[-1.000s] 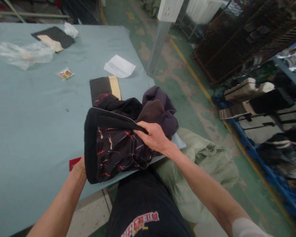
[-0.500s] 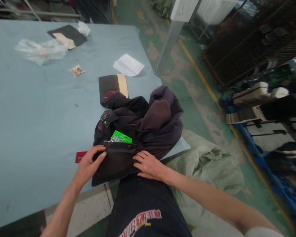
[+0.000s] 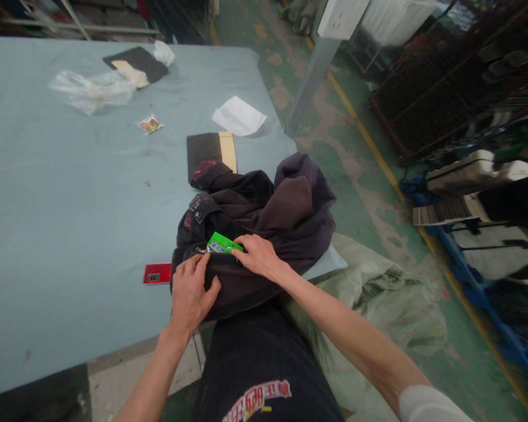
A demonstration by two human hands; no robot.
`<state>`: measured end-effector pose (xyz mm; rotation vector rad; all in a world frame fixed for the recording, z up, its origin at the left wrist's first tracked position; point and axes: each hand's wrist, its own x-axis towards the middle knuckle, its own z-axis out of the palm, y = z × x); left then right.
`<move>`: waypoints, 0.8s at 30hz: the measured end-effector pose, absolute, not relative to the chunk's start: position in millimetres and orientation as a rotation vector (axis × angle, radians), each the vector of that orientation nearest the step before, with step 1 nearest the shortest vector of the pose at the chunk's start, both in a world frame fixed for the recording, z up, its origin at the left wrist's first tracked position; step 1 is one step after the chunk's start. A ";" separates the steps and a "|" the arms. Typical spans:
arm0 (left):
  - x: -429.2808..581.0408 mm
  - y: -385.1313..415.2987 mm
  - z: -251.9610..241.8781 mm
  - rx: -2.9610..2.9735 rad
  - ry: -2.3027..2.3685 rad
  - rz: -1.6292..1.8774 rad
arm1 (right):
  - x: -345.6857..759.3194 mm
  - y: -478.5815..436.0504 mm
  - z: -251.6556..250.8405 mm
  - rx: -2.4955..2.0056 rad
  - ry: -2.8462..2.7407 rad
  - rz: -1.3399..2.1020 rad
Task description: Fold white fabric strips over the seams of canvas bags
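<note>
A dark, crumpled garment [image 3: 286, 202] lies bunched at the near edge of the table. A shiny green packet [image 3: 221, 241] pokes out of an opening in it, its lower part hidden by cloth. My right hand [image 3: 259, 256] pinches the packet's right end between thumb and fingers. Flat on the cloth left of the packet rests my left hand [image 3: 192, 293], thumb spread, fingertips by the edge of the opening. A red phone [image 3: 157, 274] lies just left of the garment, its camera side up.
The blue-grey table [image 3: 92, 223] also holds a dark folded piece with a tan strip [image 3: 205, 149], white paper [image 3: 239, 115], a small colourful packet [image 3: 150, 123] and clear plastic [image 3: 88, 92]. A pale green sack [image 3: 374, 287] bulges at the right. A post [image 3: 310, 82] stands beyond.
My right hand has moved up from the garment's lower part to the green packet. My left hand has shifted right onto the cloth, and more of the red phone shows.
</note>
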<state>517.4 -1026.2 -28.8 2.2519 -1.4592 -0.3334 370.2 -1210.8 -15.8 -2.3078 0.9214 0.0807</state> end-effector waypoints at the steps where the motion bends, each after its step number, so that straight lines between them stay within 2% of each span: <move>1: 514.0 -1025.1 -28.6 2.272 -1.469 -0.313 | 374.1 -1214.8 -20.6 -2.301 0.894 0.096; 12: 490.5 -1007.3 -24.1 2.248 -1.369 -0.306 | 381.9 -1206.1 -0.5 -2.259 0.646 -0.031; 17: 489.9 -1013.9 -17.6 2.197 -1.260 -0.436 | 400.1 -1221.6 -21.3 -2.098 0.737 -0.037; 20: 494.2 -1015.0 -14.5 2.115 -1.149 -0.569 | 405.3 -1230.8 -29.5 -2.011 0.798 -0.042; 24: 523.1 -1025.9 -18.9 2.012 -0.791 -0.605 | 410.9 -1239.6 -16.5 -1.943 0.696 -0.096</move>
